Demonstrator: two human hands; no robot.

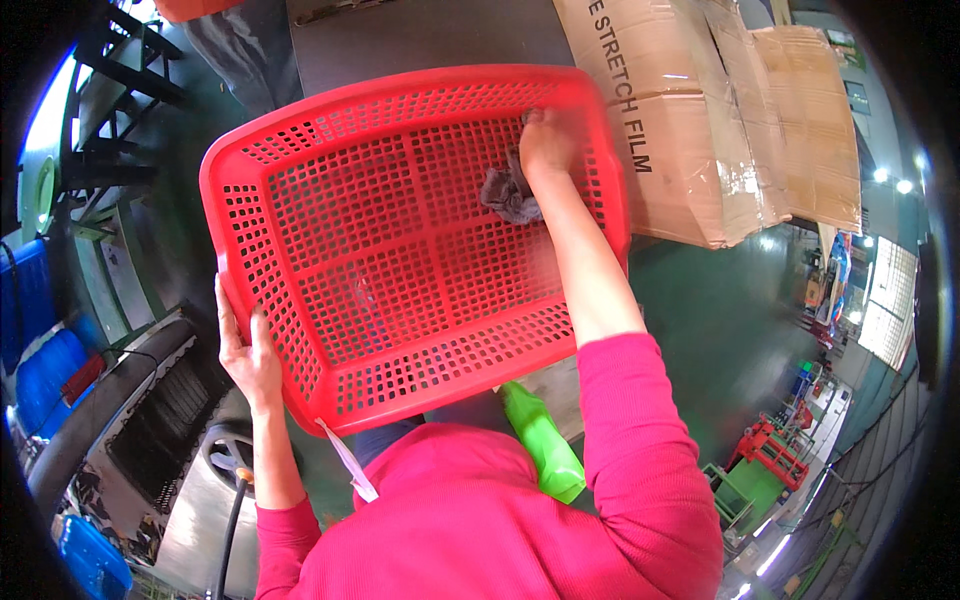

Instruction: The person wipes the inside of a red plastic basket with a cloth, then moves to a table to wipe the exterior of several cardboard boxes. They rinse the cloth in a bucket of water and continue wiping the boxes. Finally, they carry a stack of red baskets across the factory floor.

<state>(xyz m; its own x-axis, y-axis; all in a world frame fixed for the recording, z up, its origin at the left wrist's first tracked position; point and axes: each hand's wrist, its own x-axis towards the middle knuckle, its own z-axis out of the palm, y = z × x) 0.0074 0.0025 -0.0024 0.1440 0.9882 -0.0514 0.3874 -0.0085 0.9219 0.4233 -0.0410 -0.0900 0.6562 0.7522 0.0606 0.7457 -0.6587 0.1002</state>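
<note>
A large red plastic basket (420,76) with a perforated floor and walls is tilted in front of my body. My left hand (250,358) grips its lower left edge, with fingers along the outside and the thumb side against the wall. Inside, near the right wall, my right hand (547,148) is closed around a dark grey rag (510,192), which bunches out below and left of the fist. Motion blurs the right hand and the basket wall beside it. A thin white strip (348,462) hangs from the basket's near left corner.
Beyond the basket lies a dark surface (430,40), with flattened cardboard (690,130) at its right. Bright green material (545,445) hangs by my right side. A grey-trousered person (240,50) stands at the far left. Machinery with a handwheel (228,453) is at the lower left.
</note>
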